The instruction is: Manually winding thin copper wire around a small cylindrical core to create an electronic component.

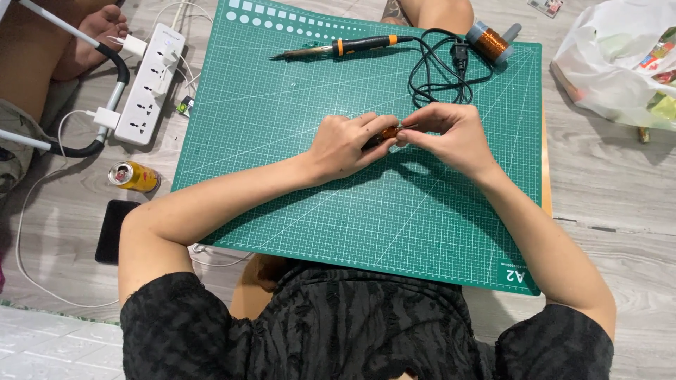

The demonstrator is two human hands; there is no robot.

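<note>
My left hand and my right hand meet over the middle of a green cutting mat. Between their fingertips sits a small copper-coloured coil piece with a thin metal end sticking out to the right. The left hand grips its dark left end; the right hand pinches the right end. Most of the piece is hidden by fingers. A soldering iron with an orange collar lies at the mat's far edge, its black cord looped beside it.
A spool of copper wire lies at the mat's far right corner. A white power strip, a yellow can and a dark phone lie left of the mat. A white plastic bag sits far right. Another person's foot rests top left.
</note>
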